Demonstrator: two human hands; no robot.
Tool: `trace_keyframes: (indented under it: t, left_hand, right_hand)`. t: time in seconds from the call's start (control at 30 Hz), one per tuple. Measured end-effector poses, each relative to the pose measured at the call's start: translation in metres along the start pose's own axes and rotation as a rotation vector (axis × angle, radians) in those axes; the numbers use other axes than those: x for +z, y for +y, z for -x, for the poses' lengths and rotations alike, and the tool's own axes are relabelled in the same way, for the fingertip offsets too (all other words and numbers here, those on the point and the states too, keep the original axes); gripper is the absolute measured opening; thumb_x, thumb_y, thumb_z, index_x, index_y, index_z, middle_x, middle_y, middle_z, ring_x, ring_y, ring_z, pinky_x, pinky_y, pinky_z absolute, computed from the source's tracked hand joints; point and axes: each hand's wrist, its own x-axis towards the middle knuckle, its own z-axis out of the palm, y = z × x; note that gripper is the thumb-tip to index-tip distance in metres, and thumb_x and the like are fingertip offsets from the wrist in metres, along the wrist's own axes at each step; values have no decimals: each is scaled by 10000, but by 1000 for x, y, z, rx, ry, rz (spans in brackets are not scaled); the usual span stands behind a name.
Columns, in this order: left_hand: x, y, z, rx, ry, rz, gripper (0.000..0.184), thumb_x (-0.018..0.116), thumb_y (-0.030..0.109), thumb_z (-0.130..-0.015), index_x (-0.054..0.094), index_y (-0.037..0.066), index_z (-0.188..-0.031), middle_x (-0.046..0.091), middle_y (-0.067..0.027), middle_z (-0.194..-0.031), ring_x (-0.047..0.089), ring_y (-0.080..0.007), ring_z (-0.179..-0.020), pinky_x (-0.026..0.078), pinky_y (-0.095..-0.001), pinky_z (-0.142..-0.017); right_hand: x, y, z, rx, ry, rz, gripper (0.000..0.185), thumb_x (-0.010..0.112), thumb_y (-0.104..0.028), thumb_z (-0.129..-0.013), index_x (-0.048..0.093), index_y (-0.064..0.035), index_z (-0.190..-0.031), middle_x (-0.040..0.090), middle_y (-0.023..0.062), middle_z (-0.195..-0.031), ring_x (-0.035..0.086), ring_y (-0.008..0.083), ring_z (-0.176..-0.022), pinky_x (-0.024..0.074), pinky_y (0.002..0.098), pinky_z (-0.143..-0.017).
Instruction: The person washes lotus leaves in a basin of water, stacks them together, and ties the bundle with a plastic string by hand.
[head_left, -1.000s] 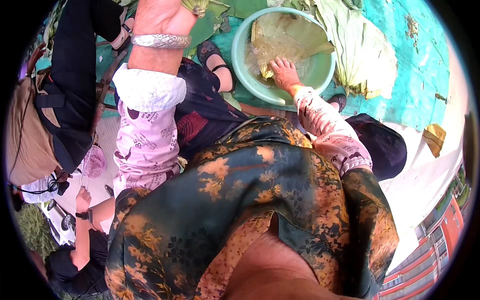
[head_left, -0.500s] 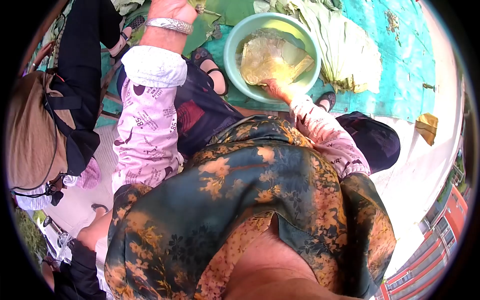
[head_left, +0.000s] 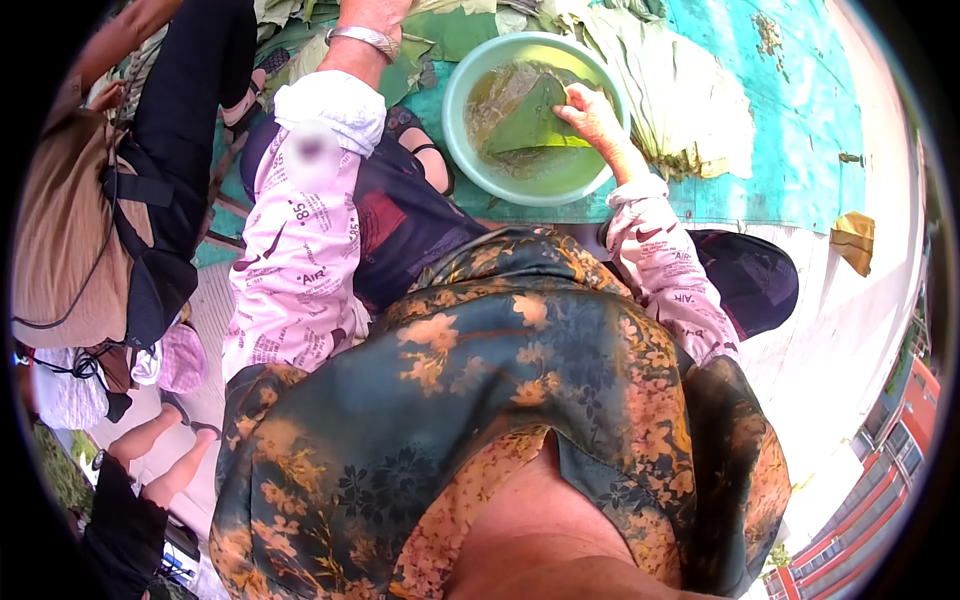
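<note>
A light-green plastic basin (head_left: 460,150) holding shallow, yellowish water stands in front of me. My right hand (head_left: 597,120) is over its right side, with thumb and fingers pinched on the edge of a wet green lotus leaf (head_left: 535,120). The leaf lies folded, partly in the water. My left hand (head_left: 375,14), wearing a silver bracelet (head_left: 366,40) at the wrist, is at the top edge of the view above flat green leaves (head_left: 405,75). Its fingers are cut off by the frame, so what it holds is hidden.
Pale, pleated leaves (head_left: 690,110) lie right of the basin on a turquoise mat (head_left: 810,120). A brown scrap (head_left: 853,243) rests on the pale floor. Close on my left sits another person in dark trousers (head_left: 180,110); more people's legs (head_left: 165,450) show behind.
My right hand has risen from the basin's near rim to its right side, drawing up the leaf's green edge. My left hand has shifted slightly right and up, out of the frame.
</note>
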Motion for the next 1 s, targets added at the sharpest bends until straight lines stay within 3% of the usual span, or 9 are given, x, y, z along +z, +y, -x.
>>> trace_keyframes:
  t: [0.03, 0.07, 0.17, 0.2, 0.3, 0.33, 0.47, 0.77, 1.0]
  left_hand:
    - [4, -5, 0, 259, -90, -529, 355, 599, 16, -533, 562, -14, -885, 539, -145, -692, 531, -282, -694, 421, -372, -685]
    - [13, -3, 1, 128, 17, -259, 116, 586, 129, -565, 622, 43, -635, 551, -175, -723, 535, -296, -752, 398, -357, -733]
    - [16, 21, 6, 10, 297, 74, 131, 563, 133, -602, 654, 61, -662, 563, -165, -742, 536, -296, -781, 407, -361, -727]
    - [12, 19, 0, 87, -351, -277, 306, 564, 84, -612, 601, 14, -907, 575, -187, -785, 536, -352, -794, 418, -394, -749]
    - [-4, 59, 8, -68, -3, 565, 364, 539, 65, -655, 526, -8, -1011, 588, -197, -845, 554, -369, -794, 444, -369, -736]
    - [-9, 68, 10, -62, -63, 300, 208, 524, 96, -761, 545, 2, -945, 609, -167, -898, 592, -301, -792, 469, -321, -700]
    - [-26, 103, 15, -224, -376, 903, 466, 541, -53, -609, 529, -1, -1072, 598, -42, -886, 537, -115, -747, 449, -240, -669]
    - [-40, 126, 21, -219, -624, 1214, 400, 658, 53, -694, 538, 4, -1073, 603, -43, -946, 558, -102, -817, 464, -253, -733]
    - [-8, 120, 26, -162, -568, 961, 303, 639, 25, -738, 570, 4, -1032, 620, -30, -868, 564, -94, -722, 478, -248, -667]
  right_hand:
    - [-7, -12, -2, -30, 28, -124, 259, 683, -152, -724, 541, -27, -901, 577, 45, -741, 525, 114, -696, 441, 262, -678]
    - [-20, -25, -1, -3, -30, -216, 222, 666, -136, -750, 538, -16, -887, 571, -3, -747, 501, 73, -702, 436, 241, -669]
    - [-36, -63, 3, -19, 9, -308, 251, 614, -138, -804, 560, -27, -1022, 574, -5, -833, 499, 73, -768, 423, 227, -715]
    - [-42, -77, 4, -82, 4, -344, 261, 608, -145, -810, 556, -27, -1037, 575, 7, -844, 501, 79, -780, 423, 231, -720]
    - [-48, -108, 8, -236, 39, -318, 287, 593, -163, -824, 544, -23, -1070, 581, 41, -874, 508, 95, -808, 424, 246, -734]
    - [-49, -112, 8, -270, 86, -221, 292, 590, -168, -826, 539, -19, -1072, 584, 52, -880, 513, 100, -814, 426, 251, -736]
    - [-42, -116, 0, -255, 165, -144, 302, 602, -173, -816, 518, -2, -1050, 593, 64, -872, 533, 116, -800, 434, 261, -719]
    - [-39, -131, 0, -235, 230, -290, 209, 639, -119, -777, 523, -31, -927, 603, 34, -779, 547, 92, -722, 450, 242, -659]
    - [-40, -146, 7, -374, 370, 188, 136, 548, -169, -805, 554, -111, -928, 613, 126, -823, 581, 322, -781, 467, 384, -664]
